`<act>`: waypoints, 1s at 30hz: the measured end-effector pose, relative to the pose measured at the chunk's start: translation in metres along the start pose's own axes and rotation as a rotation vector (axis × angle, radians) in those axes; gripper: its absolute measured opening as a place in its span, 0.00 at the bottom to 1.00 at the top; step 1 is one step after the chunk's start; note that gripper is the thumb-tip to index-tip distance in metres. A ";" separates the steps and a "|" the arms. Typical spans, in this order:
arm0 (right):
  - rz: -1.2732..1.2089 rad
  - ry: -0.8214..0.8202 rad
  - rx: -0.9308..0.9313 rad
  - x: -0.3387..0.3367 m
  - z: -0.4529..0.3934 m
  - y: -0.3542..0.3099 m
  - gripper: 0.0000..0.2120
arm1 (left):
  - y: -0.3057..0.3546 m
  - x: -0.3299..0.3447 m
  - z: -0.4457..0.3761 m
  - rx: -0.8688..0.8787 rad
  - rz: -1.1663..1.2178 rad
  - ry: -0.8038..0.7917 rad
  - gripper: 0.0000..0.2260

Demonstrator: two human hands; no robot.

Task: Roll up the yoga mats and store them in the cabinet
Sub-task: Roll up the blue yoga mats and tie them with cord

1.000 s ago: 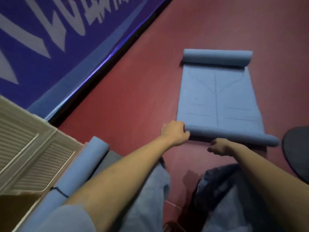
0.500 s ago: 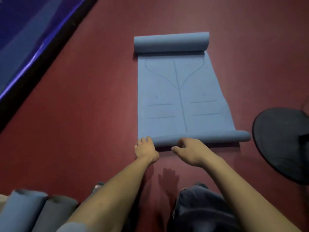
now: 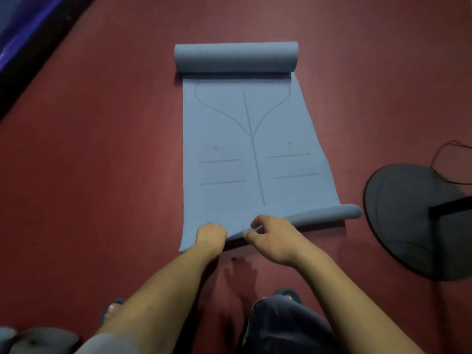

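Blue foam yoga mat (image 3: 255, 154) is lying on the red floor (image 3: 102, 175), far end already curled. The left hand (image 3: 210, 236) and right hand (image 3: 272, 238) are both pinching its near edge; rolling tightly and evenly should be keeping the sides aligned.

I note the near end of the blue yoga mat (image 3: 255, 154) is now partly undone: its left part lies flat with a corner showing, where a full-width roll sat half a second ago. The left hand (image 3: 210, 236) now rests on that flattened edge. The right hand (image 3: 273, 238) now curls over the edge beside it. Only the right part remains rolled.
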State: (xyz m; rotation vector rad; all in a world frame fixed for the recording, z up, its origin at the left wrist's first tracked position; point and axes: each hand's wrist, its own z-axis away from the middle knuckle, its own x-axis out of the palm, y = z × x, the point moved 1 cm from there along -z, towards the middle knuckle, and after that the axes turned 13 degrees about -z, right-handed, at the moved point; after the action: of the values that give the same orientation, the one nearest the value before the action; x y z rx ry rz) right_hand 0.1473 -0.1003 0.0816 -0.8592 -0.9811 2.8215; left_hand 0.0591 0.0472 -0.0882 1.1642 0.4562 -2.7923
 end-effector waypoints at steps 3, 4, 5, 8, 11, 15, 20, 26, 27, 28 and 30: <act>0.172 -0.045 0.061 0.017 -0.003 0.030 0.21 | -0.001 -0.024 0.026 0.058 -0.109 0.121 0.13; 0.216 -0.057 0.086 0.021 0.000 0.040 0.26 | -0.004 -0.034 0.037 0.088 -0.120 0.162 0.13; 0.247 -0.043 0.093 0.021 0.005 0.047 0.31 | -0.007 -0.047 0.051 0.135 -0.138 0.231 0.12; 0.336 0.133 -0.105 0.005 0.026 0.047 0.45 | -0.029 -0.089 0.114 0.330 -0.295 0.519 0.09; 0.472 0.268 -0.312 -0.013 0.058 0.031 0.52 | -0.067 -0.111 0.169 0.368 -0.398 0.675 0.16; 0.633 0.363 -0.278 -0.026 0.113 0.016 0.43 | -0.108 -0.141 0.277 0.345 -0.447 0.898 0.04; 0.715 0.301 -0.249 -0.029 0.199 0.036 0.20 | -0.143 -0.103 0.385 0.208 -0.418 0.938 0.09; 0.527 0.692 -0.935 -0.015 0.312 0.001 0.17 | -0.155 -0.049 0.495 -0.076 -0.047 0.950 0.04; 0.513 0.705 -0.952 -0.003 0.333 0.005 0.16 | -0.149 -0.034 0.516 -0.064 -0.031 0.960 0.05; 0.505 0.713 -0.965 0.011 0.353 0.010 0.16 | -0.139 -0.016 0.536 -0.046 -0.025 0.960 0.10; 0.543 0.734 -1.022 0.030 0.393 0.019 0.17 | -0.120 0.012 0.573 -0.039 0.000 0.987 0.15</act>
State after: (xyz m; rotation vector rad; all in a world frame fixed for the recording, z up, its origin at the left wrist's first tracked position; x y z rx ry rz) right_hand -0.0772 -0.3313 0.3104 -2.2691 -2.2299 1.7320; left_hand -0.3627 -0.0121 0.3138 2.4495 0.5368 -1.9823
